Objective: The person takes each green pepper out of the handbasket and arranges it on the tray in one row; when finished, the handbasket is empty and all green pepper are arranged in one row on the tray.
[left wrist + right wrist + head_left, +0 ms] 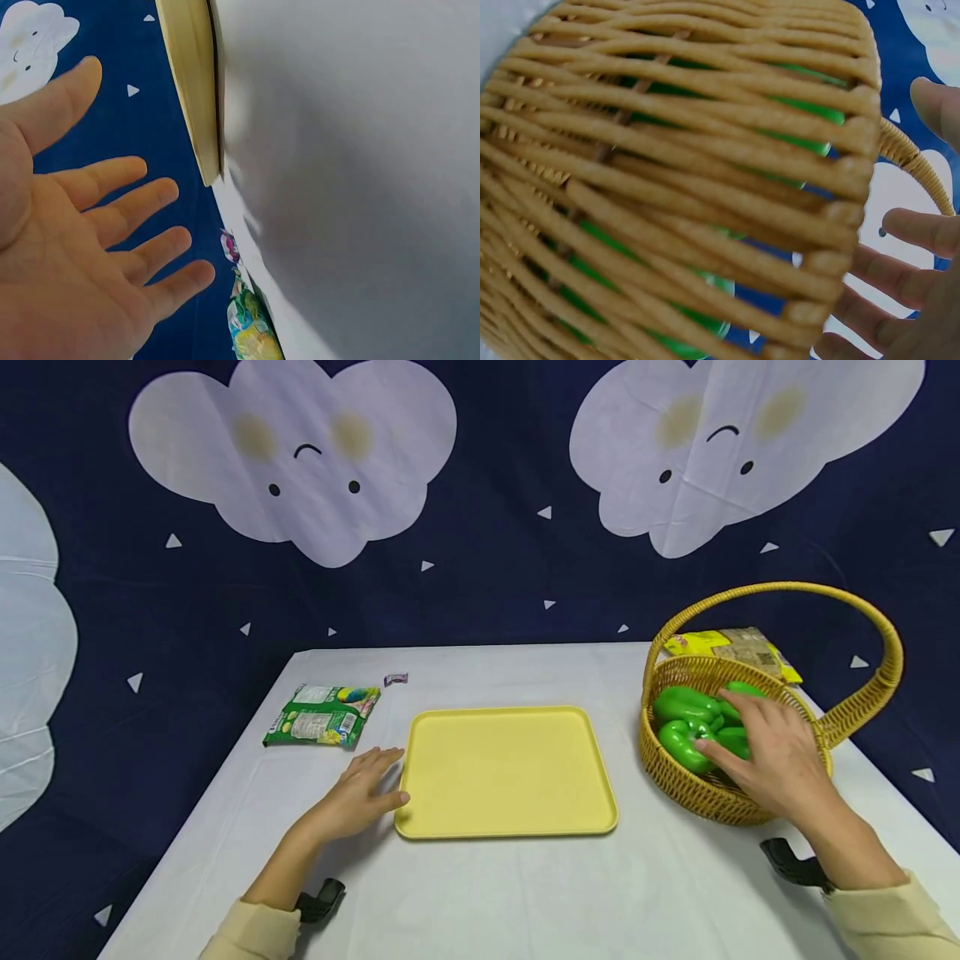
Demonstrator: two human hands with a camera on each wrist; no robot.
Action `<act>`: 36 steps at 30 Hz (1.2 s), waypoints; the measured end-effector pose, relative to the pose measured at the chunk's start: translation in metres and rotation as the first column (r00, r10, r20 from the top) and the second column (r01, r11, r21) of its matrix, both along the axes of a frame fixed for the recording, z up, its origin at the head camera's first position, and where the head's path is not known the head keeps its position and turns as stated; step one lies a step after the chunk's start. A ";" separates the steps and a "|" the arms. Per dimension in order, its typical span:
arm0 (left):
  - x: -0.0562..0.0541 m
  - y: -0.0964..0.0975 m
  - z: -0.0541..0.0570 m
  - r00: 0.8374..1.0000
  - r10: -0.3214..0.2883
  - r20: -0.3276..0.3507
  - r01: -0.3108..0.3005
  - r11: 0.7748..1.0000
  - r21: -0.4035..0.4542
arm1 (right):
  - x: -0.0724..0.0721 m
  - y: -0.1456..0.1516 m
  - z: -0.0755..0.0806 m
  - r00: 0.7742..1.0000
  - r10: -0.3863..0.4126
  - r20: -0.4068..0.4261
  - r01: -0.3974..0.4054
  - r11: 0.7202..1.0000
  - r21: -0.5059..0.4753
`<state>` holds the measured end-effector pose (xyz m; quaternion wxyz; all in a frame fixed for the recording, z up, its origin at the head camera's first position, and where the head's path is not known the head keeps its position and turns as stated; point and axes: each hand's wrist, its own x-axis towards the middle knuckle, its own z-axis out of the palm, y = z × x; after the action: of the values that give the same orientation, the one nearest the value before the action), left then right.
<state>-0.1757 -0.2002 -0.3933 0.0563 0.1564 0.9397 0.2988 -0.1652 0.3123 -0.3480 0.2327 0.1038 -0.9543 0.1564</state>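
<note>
Several green bell peppers (686, 745) lie in a woven wicker basket (675, 781) with a tall arched handle. My right hand (780, 756) reaches over the basket's near right rim, thumb and fingers spread above the peppers. In the right wrist view the basket wall (667, 172) hides most of the peppers, and the fingers (892, 274) are apart at the rim; whether they touch a pepper I cannot tell. My left hand (360, 797) is beside the left edge of a yellow tray (506, 772), its fingers (131, 217) spread and holding nothing.
A green snack packet (322, 717) lies at the table's back left, with a small purple wrapped candy (395, 679) near it. Behind the basket is a yellow packet (735, 650). A dark blue cloth with clouds hangs behind the white table (480, 893).
</note>
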 end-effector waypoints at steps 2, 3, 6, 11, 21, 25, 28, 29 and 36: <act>-0.001 -0.003 0.000 1.000 -0.017 0.023 0.017 1.000 0.010 | 0.000 0.002 -0.001 1.000 -0.003 0.015 0.003 1.000 0.001; -0.001 -0.004 -0.001 0.999 -0.025 0.034 0.024 1.000 0.010 | 0.000 0.004 -0.001 1.000 -0.005 0.025 0.004 1.000 0.004; -0.002 -0.007 -0.002 0.997 -0.047 0.054 0.047 0.999 0.000 | 0.000 0.006 -0.003 1.000 0.003 0.027 -0.004 1.000 0.010; -0.002 -0.011 -0.004 0.994 -0.071 0.079 0.073 0.997 -0.013 | -0.001 0.010 -0.006 0.999 0.019 0.045 -0.020 1.000 0.024; -0.005 -0.016 -0.004 0.986 -0.088 0.139 0.090 0.996 -0.010 | -0.003 0.013 -0.007 0.989 0.070 0.134 -0.070 0.998 0.000; -0.007 -0.017 -0.006 0.984 -0.088 0.157 0.090 0.996 -0.010 | -0.003 0.014 -0.007 0.980 0.081 0.180 -0.082 0.997 0.000; -0.008 -0.018 -0.008 0.982 -0.090 0.167 0.093 0.996 -0.012 | -0.004 0.014 -0.007 0.970 0.084 0.228 -0.085 0.996 -0.004; -0.008 -0.018 -0.008 0.981 -0.089 0.170 0.093 0.996 -0.013 | -0.004 0.014 -0.007 0.965 0.084 0.248 -0.086 0.996 -0.004; -0.009 -0.019 -0.010 0.980 -0.088 0.177 0.090 0.996 -0.001 | -0.007 0.013 -0.009 0.943 0.093 0.320 -0.094 0.996 -0.011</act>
<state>-0.1845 -0.2193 -0.4036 0.1535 0.1709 0.9244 0.3044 -0.1720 0.3258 -0.3569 0.0669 0.1225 -0.9737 0.1800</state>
